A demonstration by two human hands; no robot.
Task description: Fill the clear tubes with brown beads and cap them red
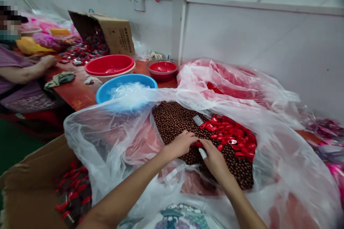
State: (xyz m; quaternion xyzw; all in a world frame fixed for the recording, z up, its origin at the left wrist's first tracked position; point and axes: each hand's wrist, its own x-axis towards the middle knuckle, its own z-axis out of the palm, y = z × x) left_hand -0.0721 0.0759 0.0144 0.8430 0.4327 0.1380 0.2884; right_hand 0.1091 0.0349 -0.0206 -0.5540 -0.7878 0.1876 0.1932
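My left hand (181, 144) and my right hand (213, 157) meet above a heap of small round brown balls (172, 120). Between their fingertips is a small red plastic piece (197, 144), partly hidden; the fingers of both hands are closed on it. One right finger wears a white covering. A pile of similar red plastic pieces (231, 136), some with oval openings, lies on the balls just beyond my right hand. A small clear piece (198, 120) rests on the balls beside that pile. Clear plastic sheeting (107, 132) surrounds the heap.
A blue basin (100, 94) holds clear pieces, beside a red basin (110, 65) and a smaller bowl (163, 75). An open carton (32, 189) with red-topped items stands lower left. Another carton (115, 34) lies tipped behind. A person (24, 75) sits at left.
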